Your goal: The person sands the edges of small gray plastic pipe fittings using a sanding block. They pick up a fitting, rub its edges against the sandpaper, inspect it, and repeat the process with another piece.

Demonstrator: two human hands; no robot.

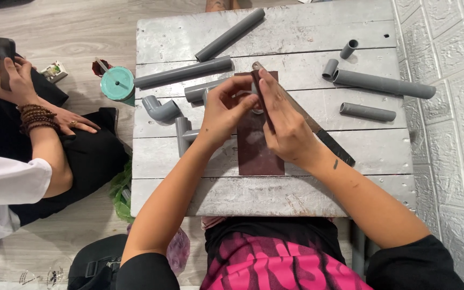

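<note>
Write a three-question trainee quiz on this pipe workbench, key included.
1. True or false: the left hand and right hand meet over the dark sandpaper sheet.
2. Which fitting lies nearest the teal cup? A) grey elbow B) short coupling
3. Fill in: a long hacksaw lies under the ___ forearm.

Key: 1 true; 2 A; 3 right.

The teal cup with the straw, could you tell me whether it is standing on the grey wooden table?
No, the teal cup stands on the floor, just beyond the left edge of the table.
</note>
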